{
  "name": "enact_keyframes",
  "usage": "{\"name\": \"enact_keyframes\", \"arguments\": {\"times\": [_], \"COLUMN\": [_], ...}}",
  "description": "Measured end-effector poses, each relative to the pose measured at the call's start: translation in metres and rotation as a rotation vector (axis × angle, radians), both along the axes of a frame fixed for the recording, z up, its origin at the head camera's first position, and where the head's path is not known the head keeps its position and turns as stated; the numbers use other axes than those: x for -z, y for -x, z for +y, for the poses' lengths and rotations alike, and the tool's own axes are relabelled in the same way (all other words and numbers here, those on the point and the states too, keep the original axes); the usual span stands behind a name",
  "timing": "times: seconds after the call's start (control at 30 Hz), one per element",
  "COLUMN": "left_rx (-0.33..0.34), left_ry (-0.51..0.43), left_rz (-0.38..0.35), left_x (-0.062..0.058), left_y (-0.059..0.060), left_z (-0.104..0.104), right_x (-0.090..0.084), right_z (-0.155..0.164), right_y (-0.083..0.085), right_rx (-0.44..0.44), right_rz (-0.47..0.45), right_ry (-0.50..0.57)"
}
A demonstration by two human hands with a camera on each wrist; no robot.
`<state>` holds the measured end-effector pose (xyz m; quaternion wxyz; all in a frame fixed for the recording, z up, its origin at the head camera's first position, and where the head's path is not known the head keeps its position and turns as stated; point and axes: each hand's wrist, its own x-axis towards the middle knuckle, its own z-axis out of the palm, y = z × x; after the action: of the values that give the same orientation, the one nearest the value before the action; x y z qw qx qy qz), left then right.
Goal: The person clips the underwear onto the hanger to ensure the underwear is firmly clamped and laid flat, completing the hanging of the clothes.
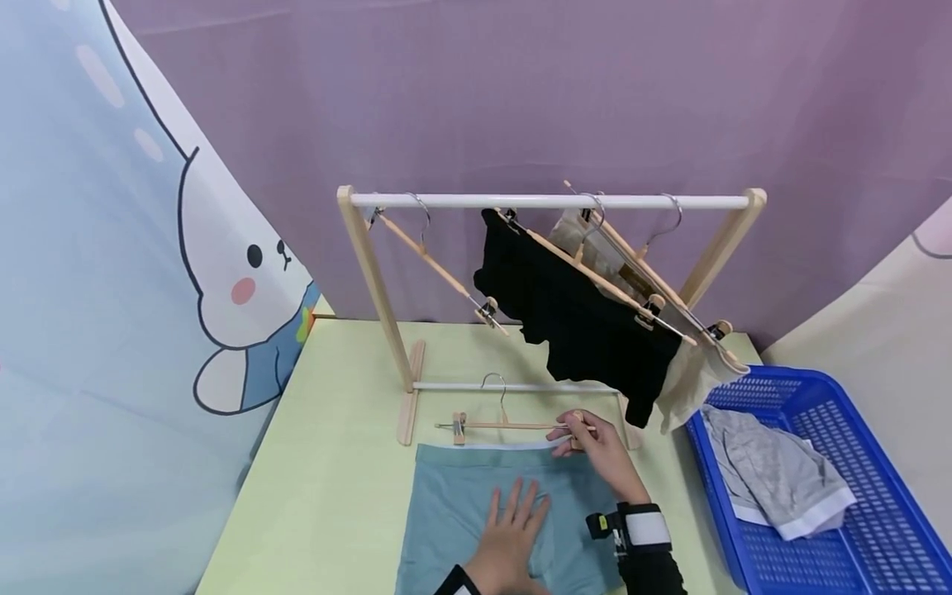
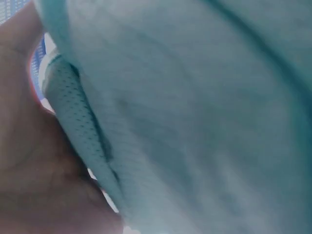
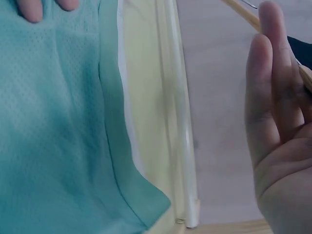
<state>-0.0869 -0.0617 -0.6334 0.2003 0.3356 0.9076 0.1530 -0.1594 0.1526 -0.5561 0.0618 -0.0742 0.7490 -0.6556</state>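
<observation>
Your left hand (image 1: 509, 533) lies flat, fingers straight and spread, pressing down on the teal shorts (image 1: 454, 512) spread on the green table (image 1: 342, 463); left wrist view is just blurry teal mesh fabric up close, nothing more to read there. Your right hand (image 1: 602, 450) is at the right end of the wooden clip hanger (image 1: 506, 426), which lies flat on the table just beyond the shorts' waistband, in front of the rack's lower bar. Thumb and fingers look pinched on the hanger's right clip from the head view; right wrist view shows fingers fairly straight alongside the wooden bar, so grip is light, can't tell if the clip is squeezed open. Progress, judging by layout: the drying rack (image 1: 550, 201) already carries a black garment (image 1: 573, 322) and a beige garment (image 1: 692, 380) on hangers, plus one empty hanger (image 1: 439, 264) on the left. The teal shorts are laid out and aligned with the hanger but neither clip looks attached to the waistband yet. Left clip (image 1: 459, 426) sits just above the waistband, apart from it. So clipping both sides and hanging are left. A grey garment (image 1: 773, 475) waits in the blue basket (image 1: 885, 496) at right, untouched.
</observation>
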Motion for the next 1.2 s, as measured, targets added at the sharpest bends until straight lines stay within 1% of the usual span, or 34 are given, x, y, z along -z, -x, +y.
{"name": "enact_keyframes", "arguments": {"times": [0.07,0.17,0.23,0.3,0.37,0.43,0.53,0.6,0.67,0.77,0.83,0.9,1.03,1.13,1.2], "left_rx": [-0.007,-0.004,0.0,0.008,0.018,0.032,0.052,0.06,0.047,-0.008,-0.053,-0.084,-0.114,-0.132,-0.136], "left_ry": [0.047,0.114,0.15,0.174,0.189,0.179,0.159,0.144,0.129,0.055,-0.018,-0.081,-0.158,-0.216,-0.277], "left_rz": [0.003,0.018,0.035,0.058,0.073,0.068,0.033,0.026,0.037,0.051,0.064,0.075,0.114,0.089,0.044], "left_x": [-0.001,0.0,0.001,0.001,-0.001,-0.005,-0.016,-0.026,-0.037,-0.051,-0.057,-0.062,-0.068,-0.066,-0.06], "left_y": [-0.001,-0.002,-0.003,-0.003,-0.003,-0.002,0.005,0.013,0.022,0.038,0.05,0.063,0.089,0.106,0.117], "left_z": [0.003,0.008,0.01,0.012,0.013,0.014,0.016,0.018,0.022,0.028,0.031,0.034,0.043,0.053,0.06], "right_x": [0.002,0.006,0.009,0.013,0.018,0.025,0.033,0.039,0.043,0.049,0.051,0.054,0.06,0.063,0.063], "right_z": [0.003,0.006,0.008,0.01,0.012,0.015,0.018,0.02,0.022,0.022,0.021,0.019,0.017,0.017,0.015], "right_y": [0.002,0.007,0.011,0.015,0.019,0.024,0.028,0.03,0.03,0.03,0.03,0.031,0.034,0.034,0.034], "right_rx": [0.004,0.033,0.062,0.083,0.102,0.122,0.138,0.142,0.141,0.128,0.13,0.13,0.113,0.059,0.039], "right_rz": [-0.044,-0.122,-0.176,-0.206,-0.213,-0.191,-0.16,-0.149,-0.154,-0.164,-0.162,-0.143,-0.132,-0.117,-0.101], "right_ry": [-0.013,-0.063,-0.115,-0.182,-0.25,-0.329,-0.424,-0.471,-0.497,-0.505,-0.498,-0.486,-0.425,-0.361,-0.346]}}
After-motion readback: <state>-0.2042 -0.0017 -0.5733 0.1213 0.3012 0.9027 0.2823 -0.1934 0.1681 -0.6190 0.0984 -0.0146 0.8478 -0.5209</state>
